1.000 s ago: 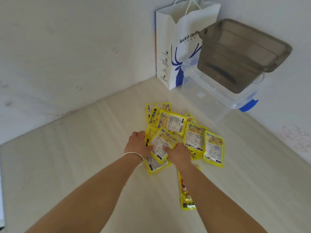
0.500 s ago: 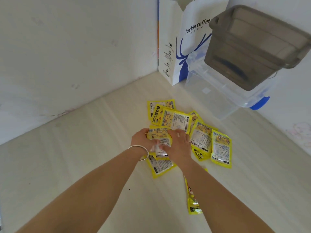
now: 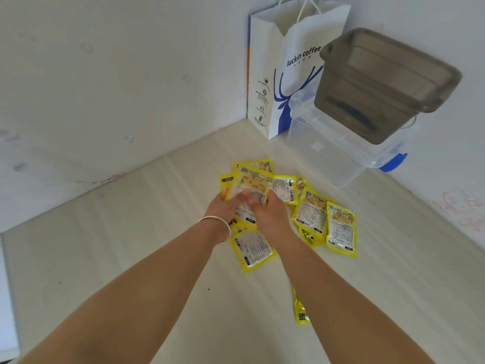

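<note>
Above the pale floor (image 3: 131, 245), both hands (image 3: 225, 207) (image 3: 270, 215) hold a yellow packet (image 3: 253, 181) pointing away.

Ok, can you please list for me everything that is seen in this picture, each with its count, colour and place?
held packet: one, yellow, raised above the pile between both hands
other packets: about ten, yellow, overlapping on the surface; one partly under the right forearm
paper bag: one, white with a blue deer print, standing in the corner
clear box: one, transparent with a blue latch, beside the bag on its right
grey box: one, smoky grey, resting on the clear box
surface: one, pale wood
walls: two, white, meeting at the corner
bracelet: one, silver, left wrist
left hand: one, grips the held packet
right hand: one, grips the held packet
</note>
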